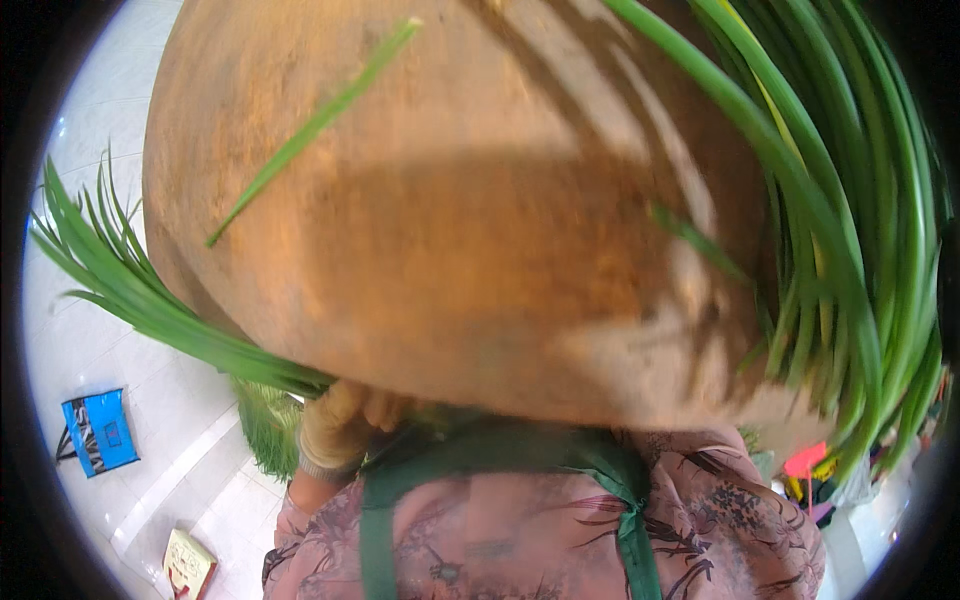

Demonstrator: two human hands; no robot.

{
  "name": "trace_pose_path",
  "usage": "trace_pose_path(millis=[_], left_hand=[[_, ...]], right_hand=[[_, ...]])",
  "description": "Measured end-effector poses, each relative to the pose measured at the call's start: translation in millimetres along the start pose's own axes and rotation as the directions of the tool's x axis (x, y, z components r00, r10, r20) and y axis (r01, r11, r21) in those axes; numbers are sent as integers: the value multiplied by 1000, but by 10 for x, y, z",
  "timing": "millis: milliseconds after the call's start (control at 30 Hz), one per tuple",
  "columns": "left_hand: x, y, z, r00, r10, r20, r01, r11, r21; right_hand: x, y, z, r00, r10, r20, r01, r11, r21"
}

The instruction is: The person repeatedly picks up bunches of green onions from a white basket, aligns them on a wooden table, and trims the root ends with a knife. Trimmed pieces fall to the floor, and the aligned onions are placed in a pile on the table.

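My left hand (345,420), in a pale work glove, is at the near left edge of a brown wooden tabletop (450,247). It grips a bunch of long green leaves (187,330), which fans out to the left past the table's edge. My right hand is out of view; only part of that sleeve (720,457) shows near the table edge. A thick bunch of long green leaves (847,187) lies along the right side of the tabletop. One loose leaf (315,135) rests at the upper left. Much of the picture is blurred by motion.
Another green bunch (270,427) is below the table at left. A blue bag (101,433) with writing and a cream-coloured packet (189,564) lie on the pale tiled floor (180,480). Several colourful items, one a pink-red object (805,459), are at the lower right.
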State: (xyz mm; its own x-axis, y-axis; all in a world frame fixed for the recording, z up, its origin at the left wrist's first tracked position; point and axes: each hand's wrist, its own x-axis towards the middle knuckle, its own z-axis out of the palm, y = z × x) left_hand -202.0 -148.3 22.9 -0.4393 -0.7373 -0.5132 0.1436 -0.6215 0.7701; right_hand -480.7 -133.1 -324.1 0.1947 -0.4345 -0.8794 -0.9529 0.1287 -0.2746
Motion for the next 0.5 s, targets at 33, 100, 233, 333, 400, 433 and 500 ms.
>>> trace_pose_path(millis=[33,100,233,333,400,433,500], left_hand=[[-47,52,-2,996,-73,-52,73,997,-1],[-136,-30,-144,998,5,59,7,980,-200],[-121,-1,44,979,15,-205,-40,992,-118],[10,163,302,875,-8,-484,48,996,70],[68,215,351,905,-66,-419,63,998,-22],[79,230,362,920,-100,-379,79,994,-71],[-1,188,349,956,-129,-262,88,983,-164]], right_hand=[[55,-23,-14,1000,2,-15,-2,1000,13],[163,-73,-40,999,-1,-42,2,1000,29],[363,-137,-46,995,10,-94,-5,998,60],[457,-182,-40,993,14,-116,-3,995,99],[443,-211,-55,991,19,-129,-5,994,113],[451,-228,-96,989,25,-144,-8,993,117],[306,-251,-190,983,30,-183,-6,991,131]])
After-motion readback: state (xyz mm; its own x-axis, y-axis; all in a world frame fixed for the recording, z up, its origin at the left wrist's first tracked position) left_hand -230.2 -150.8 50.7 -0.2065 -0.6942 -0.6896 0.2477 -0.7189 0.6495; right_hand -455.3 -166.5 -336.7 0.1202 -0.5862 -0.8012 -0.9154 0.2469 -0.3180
